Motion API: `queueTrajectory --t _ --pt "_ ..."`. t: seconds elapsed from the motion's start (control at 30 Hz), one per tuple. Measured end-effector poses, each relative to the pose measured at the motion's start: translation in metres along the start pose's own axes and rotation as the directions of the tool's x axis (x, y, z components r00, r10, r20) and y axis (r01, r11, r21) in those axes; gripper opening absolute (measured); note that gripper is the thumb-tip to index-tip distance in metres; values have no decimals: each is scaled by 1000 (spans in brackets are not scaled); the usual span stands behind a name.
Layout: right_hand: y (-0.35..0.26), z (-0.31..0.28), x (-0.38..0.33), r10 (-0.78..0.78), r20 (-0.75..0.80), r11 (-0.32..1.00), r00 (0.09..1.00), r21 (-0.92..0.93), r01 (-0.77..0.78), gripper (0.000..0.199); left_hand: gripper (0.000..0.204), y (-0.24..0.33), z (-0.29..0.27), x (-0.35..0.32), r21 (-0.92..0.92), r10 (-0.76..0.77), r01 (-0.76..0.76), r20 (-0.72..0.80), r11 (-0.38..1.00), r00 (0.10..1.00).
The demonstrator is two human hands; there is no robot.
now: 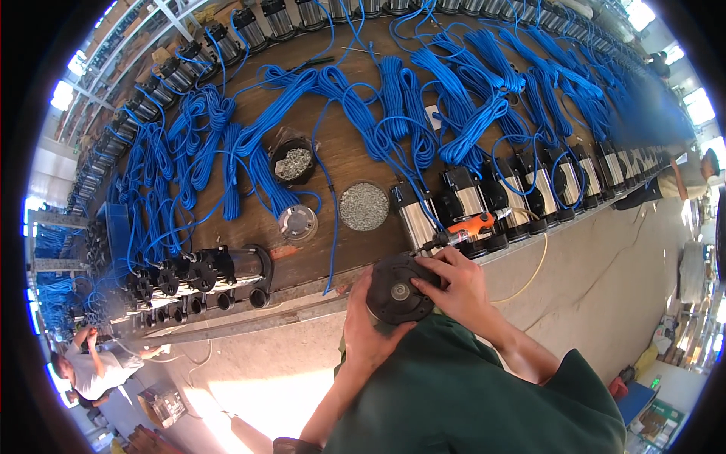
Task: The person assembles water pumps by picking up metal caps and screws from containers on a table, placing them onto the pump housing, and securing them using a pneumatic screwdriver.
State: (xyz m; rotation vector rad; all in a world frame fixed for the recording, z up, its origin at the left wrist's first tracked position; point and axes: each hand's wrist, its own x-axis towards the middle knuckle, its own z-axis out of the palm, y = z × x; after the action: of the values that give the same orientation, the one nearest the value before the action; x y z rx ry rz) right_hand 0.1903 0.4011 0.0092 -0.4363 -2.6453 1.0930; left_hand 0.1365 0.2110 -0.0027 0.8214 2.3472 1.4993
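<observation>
A black round pump part (398, 293) with a metal hub in its middle is between my two hands, just off the table's front edge. My left hand (366, 333) cups its left side and underside, fingers closed around the rim. On the upper right, my right hand (458, 289) grips the same part, its thumb and fingers bent over the rim. Just beyond, an orange power screwdriver (470, 225) lies across the steel-bodied pumps, its dark tip near my right fingers. The part's underside is hidden.
A bowl of small screws (364, 206), a black bowl of metal pieces (293, 163) and a clear round dish (297, 223) stand on the brown table (348, 253). Bundled blue cables (454, 83) cover its far side. Pumps (227, 274) line the left edge. Other people (106, 371) are farther off.
</observation>
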Motion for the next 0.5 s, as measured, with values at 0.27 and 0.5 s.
queueTrajectory --t 0.27,0.5 --pt "2 -4 4 -14 13 1000 1000 2 14 29 96 -4 3 2 67 65 -63 -22 996 998" --pt "2 -4 6 -6 36 1000 999 2 5 28 92 -10 4 1 150 130 -123 -38 981 991"
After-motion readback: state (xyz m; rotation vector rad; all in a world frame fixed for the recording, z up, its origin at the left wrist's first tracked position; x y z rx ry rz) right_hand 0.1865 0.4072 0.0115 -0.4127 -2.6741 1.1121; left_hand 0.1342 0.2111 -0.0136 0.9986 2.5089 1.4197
